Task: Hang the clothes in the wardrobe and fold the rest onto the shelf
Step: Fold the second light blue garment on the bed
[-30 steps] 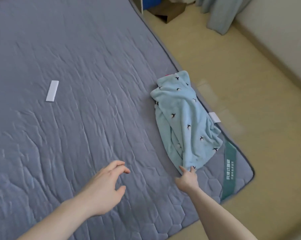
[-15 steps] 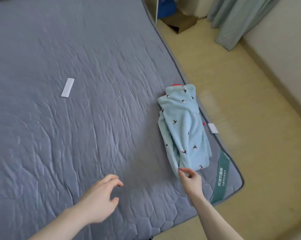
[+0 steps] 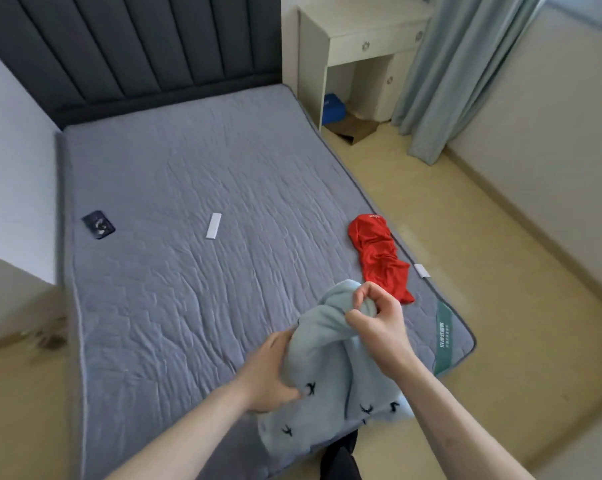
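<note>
A light blue fleece garment (image 3: 327,379) with small dark bird prints hangs lifted above the near right part of the bed. My left hand (image 3: 270,374) grips its left side with the thumb on the cloth. My right hand (image 3: 379,320) pinches its bunched upper edge between curled fingers. A crumpled red garment (image 3: 379,254) lies on the grey mattress (image 3: 188,271) near the right edge, just beyond my right hand.
A white remote-like bar (image 3: 213,226) lies mid-mattress and a dark phone (image 3: 98,224) near the left edge. A dark padded headboard (image 3: 136,53) stands at the far end. A white desk (image 3: 361,57) and a pale blue curtain (image 3: 459,74) stand at the back right. Bare floor runs along the right.
Both hands took hold of the blue garment and lifted it off the mattress, uncovering the red garment beneath. The view rose and now takes in the whole bed.
</note>
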The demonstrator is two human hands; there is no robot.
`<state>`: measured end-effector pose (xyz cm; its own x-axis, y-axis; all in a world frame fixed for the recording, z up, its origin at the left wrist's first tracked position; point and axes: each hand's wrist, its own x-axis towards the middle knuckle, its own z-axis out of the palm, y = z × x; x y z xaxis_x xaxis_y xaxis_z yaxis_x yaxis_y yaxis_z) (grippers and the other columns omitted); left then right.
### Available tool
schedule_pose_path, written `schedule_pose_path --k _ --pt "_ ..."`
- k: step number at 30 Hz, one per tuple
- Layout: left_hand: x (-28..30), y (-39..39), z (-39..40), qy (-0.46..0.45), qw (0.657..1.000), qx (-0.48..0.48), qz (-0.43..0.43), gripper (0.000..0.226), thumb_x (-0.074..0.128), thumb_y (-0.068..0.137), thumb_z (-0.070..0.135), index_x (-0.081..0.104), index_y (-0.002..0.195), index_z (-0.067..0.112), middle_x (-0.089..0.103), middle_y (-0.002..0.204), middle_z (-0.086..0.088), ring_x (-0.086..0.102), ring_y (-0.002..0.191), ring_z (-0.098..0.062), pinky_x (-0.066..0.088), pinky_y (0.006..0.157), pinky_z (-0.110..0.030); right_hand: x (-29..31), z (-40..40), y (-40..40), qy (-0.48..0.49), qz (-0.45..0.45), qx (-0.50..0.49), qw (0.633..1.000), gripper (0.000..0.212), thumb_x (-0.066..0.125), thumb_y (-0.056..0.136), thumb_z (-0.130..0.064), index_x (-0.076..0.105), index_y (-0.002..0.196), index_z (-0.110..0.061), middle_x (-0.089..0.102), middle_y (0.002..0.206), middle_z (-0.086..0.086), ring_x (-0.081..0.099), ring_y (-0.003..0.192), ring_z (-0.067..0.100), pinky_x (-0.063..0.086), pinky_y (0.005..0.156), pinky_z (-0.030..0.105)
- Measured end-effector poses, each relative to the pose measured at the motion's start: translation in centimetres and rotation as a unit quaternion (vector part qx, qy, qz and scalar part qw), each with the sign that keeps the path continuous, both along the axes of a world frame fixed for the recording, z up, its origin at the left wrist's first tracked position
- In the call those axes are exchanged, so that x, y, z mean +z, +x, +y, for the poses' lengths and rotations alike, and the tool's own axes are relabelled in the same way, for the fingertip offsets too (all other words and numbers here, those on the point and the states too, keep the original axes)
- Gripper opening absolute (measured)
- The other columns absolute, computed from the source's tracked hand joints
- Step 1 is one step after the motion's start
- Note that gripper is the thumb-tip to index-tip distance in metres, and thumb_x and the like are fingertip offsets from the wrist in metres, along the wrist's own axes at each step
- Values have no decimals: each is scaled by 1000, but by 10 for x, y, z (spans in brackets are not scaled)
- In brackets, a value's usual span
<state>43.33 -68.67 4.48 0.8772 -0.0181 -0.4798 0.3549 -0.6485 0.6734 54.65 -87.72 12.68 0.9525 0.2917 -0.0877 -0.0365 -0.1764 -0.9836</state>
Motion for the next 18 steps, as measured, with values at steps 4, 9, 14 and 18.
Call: schedule_pose_path --k 4,9,14,18 --pt "6 -65 22 -28 998 54 -18 50 76 79 55 55 124 50 66 126 23 63 116 -4 51 93 -31 26 28 -57 35 -19 -17 999 13 55 64 -2 50 73 -10 41 66 -8 35 64 8 30 56 18" --pt "32 -110 72 25 985 149 -77 43 64 70 74 57 83 34 68 75 12 64 73 -13 54 68 -42 31 34 -83 36 5 -143 989 13 62 78 -3 59 81 -15 61 81 -3 55 78 12 48 74 32" --pt "88 -120 111 89 963 165 -196 27 62 78 62 60 87 37 60 79 13 62 77 -17 49 65 -41 45 37 -80 58 52 -205 976 8 74 89 -21 68 84 -22 67 93 5 61 85 22 56 73 41" --pt "113 -119 144 158 946 160 -235 17 63 95 32 73 107 33 59 103 16 64 95 -19 46 72 -34 71 58 -85 74 21 -179 981 14 75 93 -29 71 98 -17 70 101 5 70 89 19 63 77 37"
